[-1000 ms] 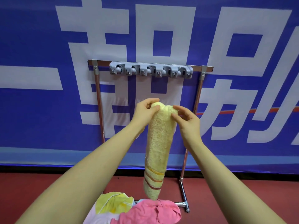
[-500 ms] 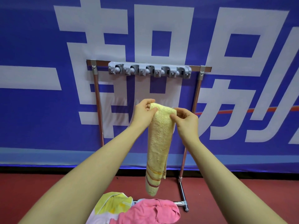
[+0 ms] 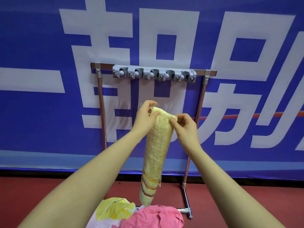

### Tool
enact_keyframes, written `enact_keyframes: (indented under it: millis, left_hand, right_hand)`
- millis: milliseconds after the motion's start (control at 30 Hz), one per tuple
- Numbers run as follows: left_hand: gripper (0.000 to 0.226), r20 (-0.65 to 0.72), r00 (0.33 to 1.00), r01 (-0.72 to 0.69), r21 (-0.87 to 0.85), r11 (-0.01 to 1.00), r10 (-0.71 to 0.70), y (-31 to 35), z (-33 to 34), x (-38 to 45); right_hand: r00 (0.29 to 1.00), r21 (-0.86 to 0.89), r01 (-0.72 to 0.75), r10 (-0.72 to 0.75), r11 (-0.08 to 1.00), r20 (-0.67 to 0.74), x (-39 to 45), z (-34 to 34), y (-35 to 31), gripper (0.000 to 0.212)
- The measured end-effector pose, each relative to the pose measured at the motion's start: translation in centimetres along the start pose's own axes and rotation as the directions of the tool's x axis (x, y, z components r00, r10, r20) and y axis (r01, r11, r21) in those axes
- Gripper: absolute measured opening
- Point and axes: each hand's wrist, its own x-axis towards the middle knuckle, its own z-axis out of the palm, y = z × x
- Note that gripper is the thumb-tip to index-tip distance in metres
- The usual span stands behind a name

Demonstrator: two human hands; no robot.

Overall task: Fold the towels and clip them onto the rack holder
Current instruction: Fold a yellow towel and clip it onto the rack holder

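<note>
- The left hand [image 3: 144, 115] pinches the top left corner of a long pale yellow terry towel [image 3: 156, 150], thumb and fingertips curled onto the cloth
- The right hand [image 3: 185, 127] pinches the top right corner of the same towel, fingers bent around its upper edge
- The towel hangs straight down between the two hands, folded narrow, with orange and red stripes near its lower end; the bottom tip dangles just above the heap of cloths below
- Behind and above the hands stands a copper-coloured metal rack frame [image 3: 101, 112], its two uprights to either side of the hanging towel
- A grey plastic clip holder bar [image 3: 153, 74] with a row of roller clips is mounted along the frame's top rail; nothing is clipped in it, and the towel's top edge is well below it
- On the red floor [image 3: 41, 191] at the bottom of the view lie a crumpled pink cloth [image 3: 154, 218] and, touching it on the left, a yellow-green cloth [image 3: 115, 209]
- A blue banner with large white characters [image 3: 49, 129] fills the background behind the rack
</note>
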Motion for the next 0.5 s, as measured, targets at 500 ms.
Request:
enact_keyframes:
  millis: [500]
  left_hand:
    - [0.05,0.442,0.893,0.035,-0.253,0.967,0.083,3.7,-3.2,0.5]
  right_hand:
    - [0.964,0.243,-0.209,0.159,0.947,0.211,1.4,0.3,-1.9,0.028]
